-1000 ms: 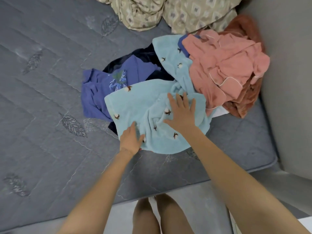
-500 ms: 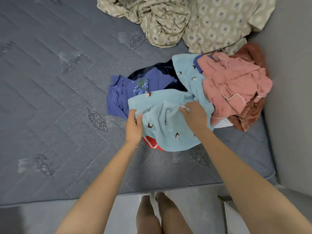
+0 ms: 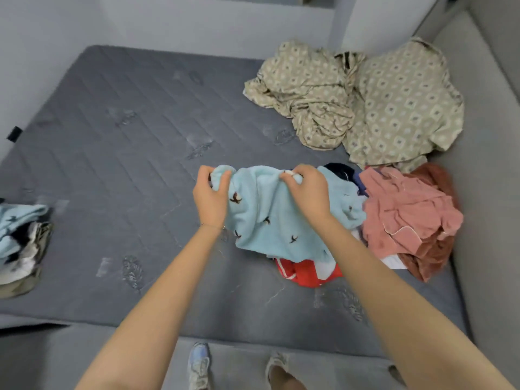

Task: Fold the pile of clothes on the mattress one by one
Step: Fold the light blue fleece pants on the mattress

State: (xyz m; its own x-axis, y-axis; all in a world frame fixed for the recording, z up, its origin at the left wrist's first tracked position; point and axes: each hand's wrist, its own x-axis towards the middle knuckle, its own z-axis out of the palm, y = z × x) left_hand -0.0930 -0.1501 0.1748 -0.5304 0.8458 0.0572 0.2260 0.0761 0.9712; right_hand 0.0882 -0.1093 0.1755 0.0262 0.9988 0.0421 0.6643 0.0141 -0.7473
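The grey quilted mattress (image 3: 112, 164) fills most of the view, with a crumpled beige diamond-print sheet (image 3: 374, 102) lying well beyond the fingers, toward the far right corner. The pile of clothes (image 3: 408, 220) sits just right of the right hand's fingers, a pink garment (image 3: 405, 209) on top and a rust-brown one (image 3: 430, 257) under it. Both forearms reach forward from the near edge, and between the two hands hangs the light blue fleece garment (image 3: 275, 223) with small dark bird motifs, its lower part draping onto the pile. The left hand (image 3: 211, 198) has its fingers (image 3: 204, 173) curled round a bunched corner of the top edge; the right hand (image 3: 308, 192) pinches the same edge with fingers (image 3: 291, 178) bent tight. A red garment (image 3: 306, 273) shows below the fleece, nearer than the fingers. A small stack of clothes (image 3: 22, 243) lies far left of the left fingers. Half a second ago both hands gripped the fleece low on the pile; now they have lifted its edge up and leftward, the purple shirt is hidden behind it, and more of the red garment is uncovered.
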